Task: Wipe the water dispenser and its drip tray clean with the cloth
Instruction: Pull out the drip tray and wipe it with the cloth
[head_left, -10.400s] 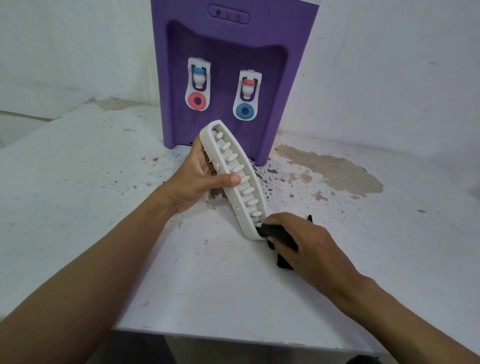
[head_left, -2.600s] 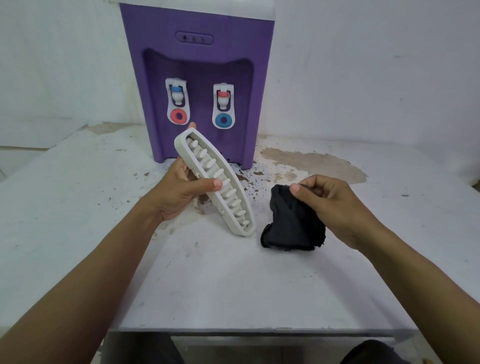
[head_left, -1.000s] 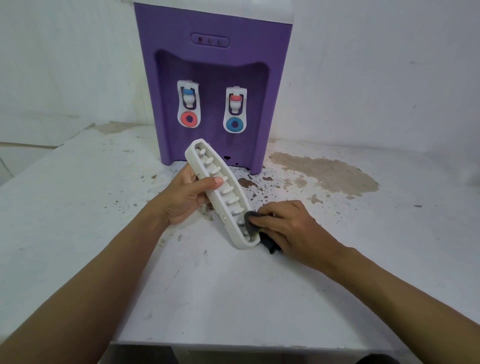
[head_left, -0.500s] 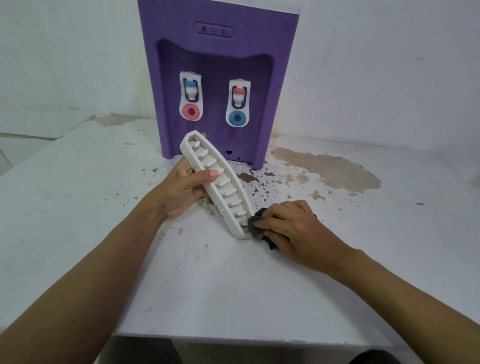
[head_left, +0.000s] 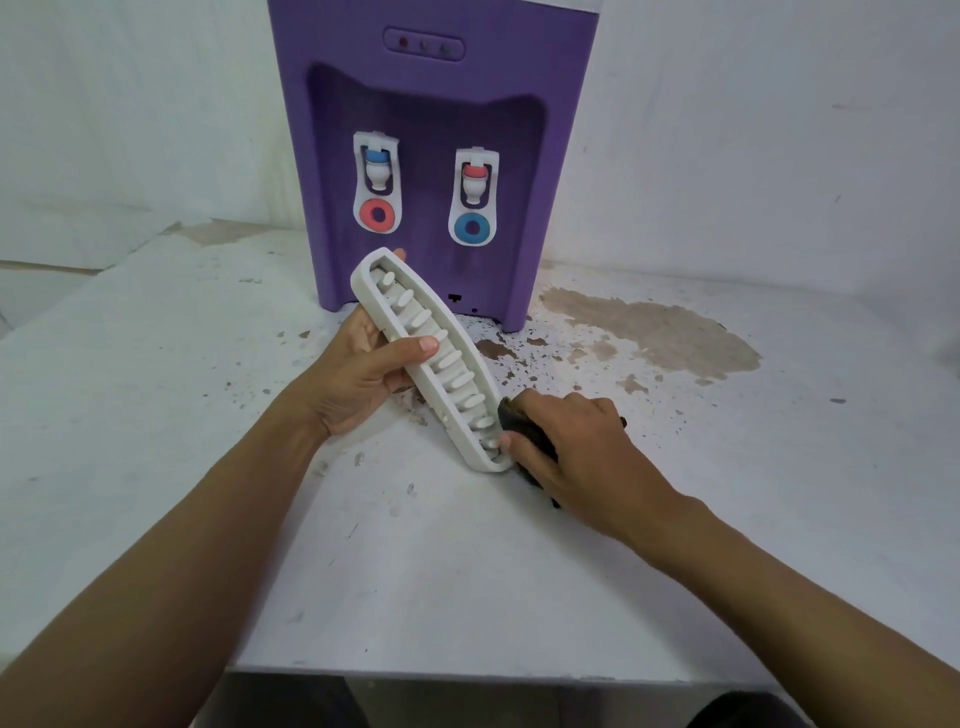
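1. Gripping the cloth (head_left: 519, 423) in curled fingers, the right hand (head_left: 576, 447) presses it against the tray (head_left: 431, 358) at its near end, along the right rim. Most of the cloth is hidden under the hand.
2. A couple of seconds back this hand held the cloth up, well apart from the tray. It has since come down onto the near slats and now works at the rim just beside them.
3. The left hand (head_left: 358, 374) still clasps the tray's middle, thumb across the slats and fingers behind. It keeps the tray tilted, near end low at the table (head_left: 467, 571), far end raised toward the dispenser.
4. The dispenser (head_left: 431, 130) stands upright behind, its tray off, and neither hand touches it.
5. A brown stain (head_left: 654, 327) spreads on the table to its right.
6. Wiping of the tray looks to have resumed at the near end. The far slats and the dispenser body probably remain to be done.
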